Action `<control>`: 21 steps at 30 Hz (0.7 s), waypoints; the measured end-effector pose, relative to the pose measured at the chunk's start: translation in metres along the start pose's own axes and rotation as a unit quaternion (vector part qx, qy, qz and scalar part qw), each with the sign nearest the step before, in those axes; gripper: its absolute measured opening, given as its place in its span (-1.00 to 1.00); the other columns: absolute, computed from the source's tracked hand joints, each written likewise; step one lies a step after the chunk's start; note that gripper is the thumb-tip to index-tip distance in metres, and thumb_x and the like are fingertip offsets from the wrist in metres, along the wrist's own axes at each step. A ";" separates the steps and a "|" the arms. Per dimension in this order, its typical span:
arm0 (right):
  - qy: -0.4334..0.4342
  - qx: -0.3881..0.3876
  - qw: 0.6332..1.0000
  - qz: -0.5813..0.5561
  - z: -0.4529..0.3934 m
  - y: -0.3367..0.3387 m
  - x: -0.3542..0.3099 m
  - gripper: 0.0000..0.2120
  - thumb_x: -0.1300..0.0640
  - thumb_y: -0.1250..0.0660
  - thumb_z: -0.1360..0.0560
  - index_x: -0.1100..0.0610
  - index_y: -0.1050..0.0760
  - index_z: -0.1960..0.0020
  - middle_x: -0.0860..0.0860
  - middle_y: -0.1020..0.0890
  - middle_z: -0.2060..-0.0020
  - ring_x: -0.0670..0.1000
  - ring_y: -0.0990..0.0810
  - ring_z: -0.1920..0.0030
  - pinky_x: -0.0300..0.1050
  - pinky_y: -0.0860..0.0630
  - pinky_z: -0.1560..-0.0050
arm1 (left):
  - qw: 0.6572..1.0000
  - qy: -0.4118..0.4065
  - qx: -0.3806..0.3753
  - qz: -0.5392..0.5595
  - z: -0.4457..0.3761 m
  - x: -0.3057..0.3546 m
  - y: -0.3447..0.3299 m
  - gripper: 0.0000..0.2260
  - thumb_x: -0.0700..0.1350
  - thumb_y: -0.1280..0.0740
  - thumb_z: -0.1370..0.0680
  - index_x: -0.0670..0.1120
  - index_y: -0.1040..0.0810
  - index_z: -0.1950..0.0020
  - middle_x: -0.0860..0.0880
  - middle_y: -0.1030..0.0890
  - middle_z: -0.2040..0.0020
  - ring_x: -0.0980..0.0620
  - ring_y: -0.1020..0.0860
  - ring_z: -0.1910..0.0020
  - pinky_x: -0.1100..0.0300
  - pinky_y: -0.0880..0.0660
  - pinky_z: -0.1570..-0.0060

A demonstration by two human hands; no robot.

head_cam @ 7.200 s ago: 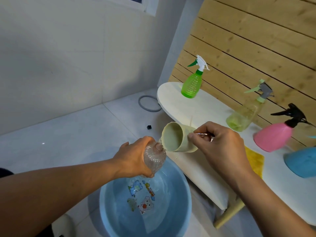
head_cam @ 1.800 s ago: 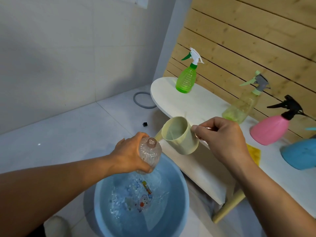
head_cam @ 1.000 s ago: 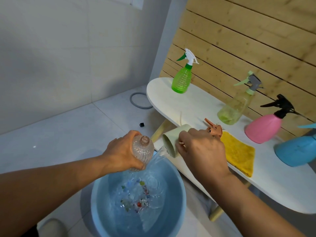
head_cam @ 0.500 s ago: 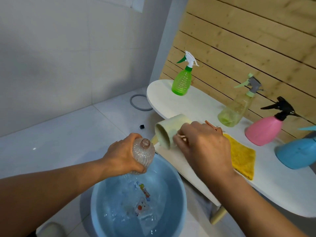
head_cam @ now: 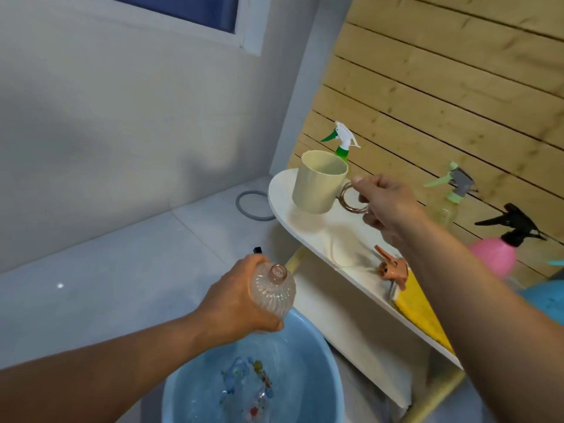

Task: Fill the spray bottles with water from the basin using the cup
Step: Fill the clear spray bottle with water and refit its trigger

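Left hand (head_cam: pixel 241 300) wraps the clear ribbed bottle (head_cam: pixel 272 293), fingers curled round its body, neck open and pointing up. It's held right above the near rim of the blue basin (head_cam: pixel 317 383), so I read that as drip control: any spill lands back in the water.

Right hand (head_cam: pixel 386 206) pinches the metal ring handle (head_cam: pixel 351 201) of the cream cup (head_cam: pixel 319 181), thumb on top, fingers curled under. Cup is upright over the far left end of the white table (head_cam: pixel 308 236); I can't tell if its base touches the top yet. I see no water in it, so my guess is it's being parked.

Orange spray head (head_cam: pixel 392 267) lies on the table near the front edge, beside the yellow cloth (head_cam: pixel 419 309), within reach of the right hand. I'd say capping is next, hence the bottle kept vertical.

Green spray bottle (head_cam: pixel 343 141) sits behind the cup at the far end. Pale green one (head_cam: pixel 451 193) and pink one (head_cam: pixel 500 251) line the back edge by the wood wall; a blue one (head_cam: pixel 549 297) is cut off at the right. Fill levels in those not readable.

Risk: wet ribbed plastic, one-handed hold, could slip while threading the head.
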State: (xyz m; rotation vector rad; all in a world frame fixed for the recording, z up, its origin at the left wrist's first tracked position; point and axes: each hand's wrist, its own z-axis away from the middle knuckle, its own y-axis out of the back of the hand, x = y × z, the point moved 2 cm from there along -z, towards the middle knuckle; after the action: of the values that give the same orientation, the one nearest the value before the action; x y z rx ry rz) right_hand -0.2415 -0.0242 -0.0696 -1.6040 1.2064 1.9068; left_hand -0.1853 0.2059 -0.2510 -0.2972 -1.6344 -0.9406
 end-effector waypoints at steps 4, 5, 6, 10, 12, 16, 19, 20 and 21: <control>-0.099 -0.051 0.993 -0.037 -0.038 -0.027 0.021 -0.83 0.04 -0.43 -0.58 0.14 -0.53 -0.01 0.04 -0.54 0.22 -0.06 -0.40 0.36 -0.27 -0.46 0.47 | 1.000 0.006 -0.012 0.003 -0.002 0.001 0.000 -0.14 0.13 -0.67 -0.04 0.38 -0.34 -0.24 0.24 -0.55 -0.12 0.07 -0.61 -0.08 -0.03 -0.67 0.05; -0.119 -0.058 0.990 -0.054 -0.044 -0.033 0.027 -0.84 0.07 -0.42 -0.59 0.15 -0.53 0.03 0.04 -0.53 0.24 -0.07 -0.41 0.36 -0.28 -0.49 0.48 | 1.000 0.005 -0.015 0.001 -0.002 0.000 0.000 -0.14 0.13 -0.67 -0.04 0.38 -0.34 -0.24 0.25 -0.55 -0.12 0.08 -0.61 -0.08 -0.01 -0.68 0.06; -0.135 -0.058 0.987 -0.070 -0.048 -0.039 0.032 -0.85 0.10 -0.42 -0.59 0.15 -0.52 0.07 0.04 -0.52 0.26 -0.08 -0.42 0.37 -0.29 -0.51 0.48 | 1.000 0.003 -0.015 -0.004 -0.002 0.000 0.001 -0.13 0.14 -0.67 -0.04 0.38 -0.33 -0.25 0.26 -0.55 -0.13 0.09 -0.60 -0.09 0.01 -0.67 0.04; -0.167 -0.056 0.980 -0.092 -0.053 -0.056 0.046 -0.87 0.15 -0.39 -0.61 0.18 -0.51 0.06 0.05 -0.50 0.29 -0.09 -0.43 0.35 -0.26 -0.59 0.44 | 1.000 -0.001 -0.012 -0.012 -0.004 -0.002 0.005 -0.10 0.18 -0.66 -0.03 0.38 -0.32 -0.29 0.27 -0.54 -0.15 0.11 -0.58 -0.13 0.04 -0.65 -0.05; -0.173 -0.058 0.979 -0.095 -0.053 -0.062 0.051 -0.88 0.16 -0.38 -0.61 0.22 -0.51 -0.01 0.06 -0.50 0.29 -0.08 -0.42 0.36 -0.26 -0.57 0.46 | 1.000 -0.002 -0.008 -0.014 -0.006 -0.003 0.007 -0.09 0.18 -0.67 -0.03 0.37 -0.32 -0.29 0.27 -0.54 -0.15 0.10 -0.58 -0.13 0.02 -0.64 -0.06; -0.172 -0.051 0.979 -0.101 -0.053 -0.066 0.055 -0.87 0.19 -0.36 -0.62 0.26 -0.51 -0.08 0.09 -0.48 0.29 -0.08 -0.40 0.38 -0.26 -0.56 0.48 | 1.000 -0.005 -0.004 -0.017 -0.008 -0.004 0.009 -0.09 0.19 -0.67 -0.04 0.36 -0.32 -0.29 0.27 -0.53 -0.15 0.12 -0.58 -0.13 0.03 -0.64 -0.07; -0.172 -0.044 0.979 -0.096 -0.056 -0.066 0.056 -0.86 0.19 -0.37 -0.62 0.26 -0.52 -0.09 0.09 -0.49 0.26 -0.08 -0.41 0.38 -0.24 -0.57 0.47 | 1.000 -0.013 -0.006 -0.020 -0.008 -0.005 0.008 -0.10 0.18 -0.68 -0.06 0.34 -0.32 -0.31 0.28 -0.53 -0.15 0.14 -0.57 -0.13 0.04 -0.63 -0.08; -0.172 -0.043 0.980 -0.092 -0.057 -0.066 0.056 -0.86 0.18 -0.37 -0.62 0.26 -0.52 -0.09 0.10 -0.50 0.26 -0.08 -0.42 0.39 -0.24 -0.57 0.47 | 1.000 -0.016 -0.007 -0.021 -0.008 -0.006 0.008 -0.09 0.19 -0.68 -0.06 0.34 -0.32 -0.31 0.28 -0.53 -0.15 0.15 -0.57 -0.13 0.05 -0.63 -0.09; -0.171 -0.043 0.980 -0.089 -0.058 -0.067 0.056 -0.86 0.18 -0.37 -0.62 0.26 -0.52 -0.09 0.10 -0.50 0.25 -0.07 -0.43 0.39 -0.23 -0.58 0.46 | 1.000 -0.018 -0.007 -0.022 -0.008 -0.006 0.008 -0.09 0.19 -0.68 -0.06 0.35 -0.32 -0.31 0.29 -0.54 -0.15 0.15 -0.57 -0.14 0.05 -0.62 -0.10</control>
State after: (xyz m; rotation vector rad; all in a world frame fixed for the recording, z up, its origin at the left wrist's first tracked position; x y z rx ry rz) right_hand -0.1727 -0.0458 -0.1457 -1.3033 0.8230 2.0329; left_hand -0.1728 0.2067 -0.2529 -0.2905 -1.6731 -0.9848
